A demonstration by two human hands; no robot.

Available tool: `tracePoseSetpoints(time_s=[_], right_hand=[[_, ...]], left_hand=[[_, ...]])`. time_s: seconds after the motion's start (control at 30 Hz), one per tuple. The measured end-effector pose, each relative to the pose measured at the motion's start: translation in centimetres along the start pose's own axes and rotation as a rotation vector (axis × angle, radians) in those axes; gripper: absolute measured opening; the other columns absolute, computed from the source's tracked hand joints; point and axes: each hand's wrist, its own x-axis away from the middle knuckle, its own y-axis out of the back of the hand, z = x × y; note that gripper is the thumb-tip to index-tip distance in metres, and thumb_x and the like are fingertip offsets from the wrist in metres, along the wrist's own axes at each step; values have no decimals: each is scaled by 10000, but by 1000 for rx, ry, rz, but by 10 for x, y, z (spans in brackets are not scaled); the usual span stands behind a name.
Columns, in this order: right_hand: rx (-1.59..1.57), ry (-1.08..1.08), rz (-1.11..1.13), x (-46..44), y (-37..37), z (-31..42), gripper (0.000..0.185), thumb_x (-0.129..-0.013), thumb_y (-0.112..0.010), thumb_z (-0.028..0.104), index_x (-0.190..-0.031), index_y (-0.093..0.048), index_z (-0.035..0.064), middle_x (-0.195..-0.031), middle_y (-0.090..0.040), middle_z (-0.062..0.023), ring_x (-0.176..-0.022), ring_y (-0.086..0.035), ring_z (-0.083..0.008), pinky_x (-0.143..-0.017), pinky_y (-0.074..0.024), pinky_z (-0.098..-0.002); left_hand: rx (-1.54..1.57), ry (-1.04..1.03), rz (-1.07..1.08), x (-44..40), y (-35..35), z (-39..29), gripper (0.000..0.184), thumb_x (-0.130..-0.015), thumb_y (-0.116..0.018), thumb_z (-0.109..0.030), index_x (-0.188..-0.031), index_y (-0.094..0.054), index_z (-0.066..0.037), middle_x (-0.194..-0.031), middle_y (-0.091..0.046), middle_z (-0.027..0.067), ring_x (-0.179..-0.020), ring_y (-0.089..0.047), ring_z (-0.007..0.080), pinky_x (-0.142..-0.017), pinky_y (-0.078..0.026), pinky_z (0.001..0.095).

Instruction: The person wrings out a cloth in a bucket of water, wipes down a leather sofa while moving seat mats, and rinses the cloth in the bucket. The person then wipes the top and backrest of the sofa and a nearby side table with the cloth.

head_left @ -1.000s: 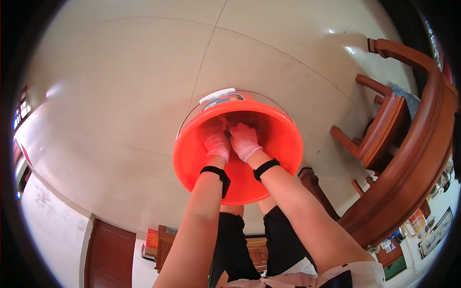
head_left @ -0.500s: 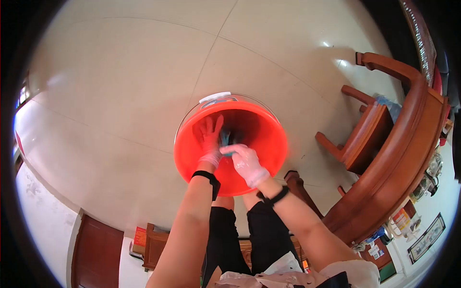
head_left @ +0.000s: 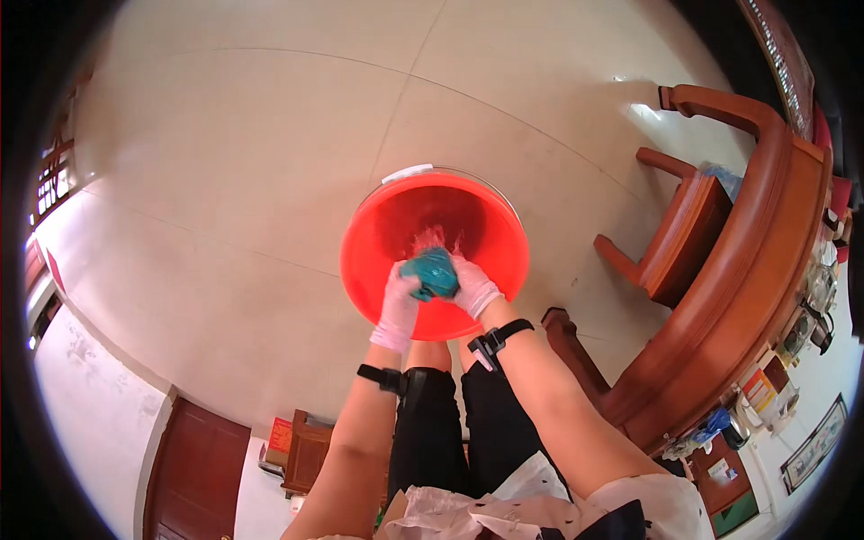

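Hands in thin, translucent gloves are squeezing a teal cloth (head_left: 435, 273) between them, the left hand (head_left: 400, 301) closing its fingers on one side and the right hand (head_left: 473, 286) closing on the other. Both are holding it over the open mouth of a red bucket (head_left: 509, 247), while water (head_left: 432, 238) is showing just beyond the bunch. Black straps are circling both forearms. The bucket's white grip (head_left: 407, 174) is lying along the far rim, its wire handle (head_left: 498, 189) curving beside it.

Beneath, a beige tiled floor (head_left: 225, 162) is stretching out on all sides, thin joints crossing it and patches of light gleaming on it. The person's legs, partly in black trousers (head_left: 425, 432), are standing close to the near side of the bucket.

To the right, large curved wooden furniture (head_left: 720, 310) is taking up much of the room, one dark leg (head_left: 569, 346) reaching near the bucket. A smaller wooden seat (head_left: 688, 236) is sitting within its curve, and pale blue plastic (head_left: 723, 180) is showing behind. Farther out, a framed picture (head_left: 814, 445) is hanging on the wall; at lower left, a brown door (head_left: 193, 472) is standing beside a white wall (head_left: 99, 382).

The cloth is looking wet and shiny, bunched into a compact lump, its lower edge partly blurring.
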Motion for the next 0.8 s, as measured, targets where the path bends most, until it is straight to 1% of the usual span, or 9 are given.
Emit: tracePoseSetpoints(time_s=[0.17, 0.27, 0.4, 0.47, 0.5, 0.53, 0.6, 0.63, 0.8], right_hand=[[160, 173, -44, 7, -5, -8, 298, -917, -506, 342, -989, -633, 83, -875, -634, -70, -773, -618, -190, -611, -506, -347], [190, 150, -158, 13, -18, -9, 303, -904, -529, 361, -966, -651, 91, -811, -633, -38, -741, -607, -150, -622, -485, -295], [263, 563, -84, -31, 9, -24, 525, -862, -503, 571, -1028, -635, 90, -942, -640, -49, -844, -605, -171, -753, -485, -320], [-25, 55, -240, 15, -11, 5, 486, -877, -540, 518, -1013, -625, 59, -990, -636, -43, -902, -602, -181, -794, -492, -312], [-145, -98, 202, 16, -3, 6, 530, -827, -559, 594, -970, -620, 86, -991, -645, -45, -868, -617, -200, -758, -500, -386], [-155, -98, 202, 10, -1, 2, 530, -827, -559, 594, -970, -620, 86, -991, -645, -45, -868, -617, -200, -758, -500, -386], [-356, 53, 262, -20, 4, -14, 448, -802, -633, 534, -900, -612, 97, -880, -638, -36, -755, -608, -199, -710, -503, -364], [-375, 184, 89, -25, -4, -17, 234, -790, -693, 305, -848, -600, 99, -801, -616, -29, -689, -592, -195, -680, -501, -342], [114, 648, -326, 0, -32, -24, 163, -724, -569, -8, -872, -589, 55, -835, -612, -46, -772, -593, -215, -736, -494, -335]], left_hand=[[-229, -73, -398, -7, -48, 6, 359, -828, -676, -191, -1129, -544, -44, -986, -600, 19, -907, -568, 155, -825, -463, 287], [-43, 50, -172, -19, -29, 8, 386, -825, -671, -185, -1170, -556, -55, -990, -609, 20, -924, -575, 160, -885, -450, 308], [-234, -13, -272, -17, -33, 5, 193, -742, -721, -56, -889, -595, -63, -931, -611, 29, -918, -582, 162, -848, -469, 310], [-466, -160, -246, -16, -43, 9, 195, -734, -726, -45, -858, -577, -62, -917, -607, 30, -892, -586, 157, -815, -477, 300], [-688, -305, -214, -15, -48, 13, 202, -725, -731, -35, -826, -558, -61, -903, -602, 31, -865, -589, 153, -782, -484, 291], [-696, -299, -211, -16, -47, 20, 202, -725, -731, -35, -826, -558, -61, -903, -602, 31, -865, -589, 153, -782, -484, 291], [-789, -578, -245, -22, -41, 36, 200, -750, -730, -87, -843, -556, -54, -878, -594, 35, -781, -578, 139, -704, -488, 282], [-740, -370, -431, -22, -41, 30, 234, -758, -748, -156, -845, -554, -58, -861, -592, 43, -718, -560, 139, -655, -491, 292], [-3, 32, -692, -32, -16, 16, 209, -840, -669, -239, -927, -580, -72, -879, -605, 54, -723, -584, 180, -665, -521, 351]])
